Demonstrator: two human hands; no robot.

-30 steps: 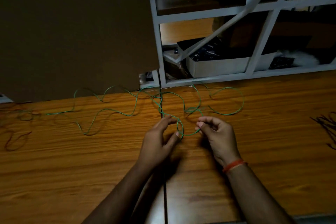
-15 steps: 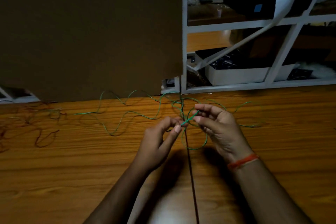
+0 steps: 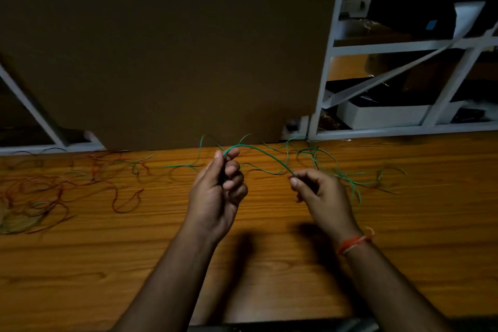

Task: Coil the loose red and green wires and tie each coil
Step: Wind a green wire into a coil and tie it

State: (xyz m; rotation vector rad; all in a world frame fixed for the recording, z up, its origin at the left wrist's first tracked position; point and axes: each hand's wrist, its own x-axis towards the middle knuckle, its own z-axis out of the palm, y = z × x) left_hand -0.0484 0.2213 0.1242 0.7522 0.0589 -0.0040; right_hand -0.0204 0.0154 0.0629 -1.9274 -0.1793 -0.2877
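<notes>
Wooden table (image 3: 269, 264), hands stretching green wire (image 3: 258, 152) sideways

The two hands, close together half a second ago, have been moved apart. The left hand (image 3: 218, 191) has been lifted and turned upright, and its fingers are now curled round the thin green wire (image 3: 258, 152), where before the wire was only pinched at the fingertips. The right hand (image 3: 320, 191) has been drawn off to the right, with the wire still pinched in its grip. The small green loop that hung between the hands has been pulled open into one long arch from hand to hand. The view has been swung to the left, so the tangled red wire (image 3: 54, 191) on the wooden surface (image 3: 269, 264) is now seen more fully.
</notes>
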